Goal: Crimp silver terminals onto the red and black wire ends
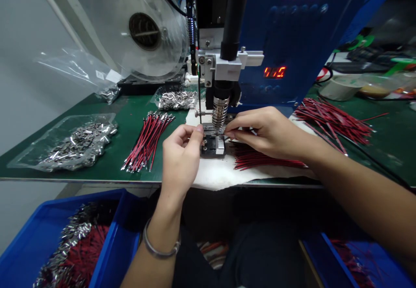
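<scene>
Squarely between left hand [182, 151] and right hand [266, 129], both pinched, sits the black fixture [209, 150].

L hand [180, 153] + R hand [263, 128] at blk fixture [209, 149]; red wires [264, 160] below R.

Frame centre: the press [220, 110] stands upright and blocks straight passage. The left hand [182, 151] and right hand [256, 127] occupy both sides of its base [208, 147]. Clearance beneath the press tip is hard to judge, as fingers partly screen it. Upper right: the blue housing [273, 32] forms a wall. Centre right: the wire pile [334, 119] and right forearm [351, 179] obstruct access. Centre left: a bare table [128, 123] strip between bag [81, 145] and wires [147, 142] admits a hand. Lower centre: the paper [211, 173] offers flat room before the base.
</scene>
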Demonstrator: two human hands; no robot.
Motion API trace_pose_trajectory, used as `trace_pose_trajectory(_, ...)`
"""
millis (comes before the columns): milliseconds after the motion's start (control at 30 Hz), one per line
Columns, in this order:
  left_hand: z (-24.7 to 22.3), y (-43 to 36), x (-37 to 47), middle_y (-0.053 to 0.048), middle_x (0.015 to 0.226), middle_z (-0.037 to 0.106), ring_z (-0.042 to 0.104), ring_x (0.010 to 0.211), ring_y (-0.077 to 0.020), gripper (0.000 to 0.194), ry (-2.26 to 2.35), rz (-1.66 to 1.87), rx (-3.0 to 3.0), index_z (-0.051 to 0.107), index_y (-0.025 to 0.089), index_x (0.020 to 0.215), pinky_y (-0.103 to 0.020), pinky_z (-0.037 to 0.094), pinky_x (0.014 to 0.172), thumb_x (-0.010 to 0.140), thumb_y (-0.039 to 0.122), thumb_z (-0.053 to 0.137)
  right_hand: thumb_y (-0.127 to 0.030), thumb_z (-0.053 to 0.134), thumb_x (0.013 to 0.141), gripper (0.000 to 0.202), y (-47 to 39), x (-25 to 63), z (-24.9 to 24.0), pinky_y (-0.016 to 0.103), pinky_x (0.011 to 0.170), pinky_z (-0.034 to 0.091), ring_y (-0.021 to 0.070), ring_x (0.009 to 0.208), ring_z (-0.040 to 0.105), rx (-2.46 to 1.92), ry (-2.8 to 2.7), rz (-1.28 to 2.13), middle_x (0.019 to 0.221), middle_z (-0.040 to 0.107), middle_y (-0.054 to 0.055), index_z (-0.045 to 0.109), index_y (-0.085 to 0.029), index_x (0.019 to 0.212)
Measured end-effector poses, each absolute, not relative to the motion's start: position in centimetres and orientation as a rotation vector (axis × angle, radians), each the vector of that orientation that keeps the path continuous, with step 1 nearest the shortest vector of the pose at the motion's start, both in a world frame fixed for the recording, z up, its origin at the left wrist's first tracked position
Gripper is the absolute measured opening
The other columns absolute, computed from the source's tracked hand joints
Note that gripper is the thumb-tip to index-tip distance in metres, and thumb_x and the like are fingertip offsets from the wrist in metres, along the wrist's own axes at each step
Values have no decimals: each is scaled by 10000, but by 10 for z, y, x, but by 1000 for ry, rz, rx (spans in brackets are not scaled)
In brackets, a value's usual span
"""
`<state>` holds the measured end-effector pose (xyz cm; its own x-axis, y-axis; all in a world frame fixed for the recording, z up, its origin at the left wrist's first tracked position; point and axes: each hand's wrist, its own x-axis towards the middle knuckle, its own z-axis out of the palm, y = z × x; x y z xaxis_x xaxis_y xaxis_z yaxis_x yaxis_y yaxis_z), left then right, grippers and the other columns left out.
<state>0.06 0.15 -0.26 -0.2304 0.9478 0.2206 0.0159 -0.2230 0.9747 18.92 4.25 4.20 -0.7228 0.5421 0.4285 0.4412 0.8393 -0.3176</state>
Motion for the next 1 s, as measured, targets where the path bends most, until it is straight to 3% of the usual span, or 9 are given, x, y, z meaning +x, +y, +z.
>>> trace_pose_trajectory(600,1,-2,-2,33,598,411,316,466,-39,270,1094,1579,909,534,161,697,-158,236,407,849,365,624,-182,540,908,172,43,190,42,229,649,435,134,708,621,-787,-2511,329,815,684,60,703,-128,927)
trace_pose_trajectory(1000,-1,3,-2,30,544,390,303,444,-55,390,1249,1533,1041,499,162,602,-194,219,396,859,447,573,-157,570,873,139,41,196,43,239,596,441,128,647,615,-697,-2445,232,756,689,41,707,-155,899)
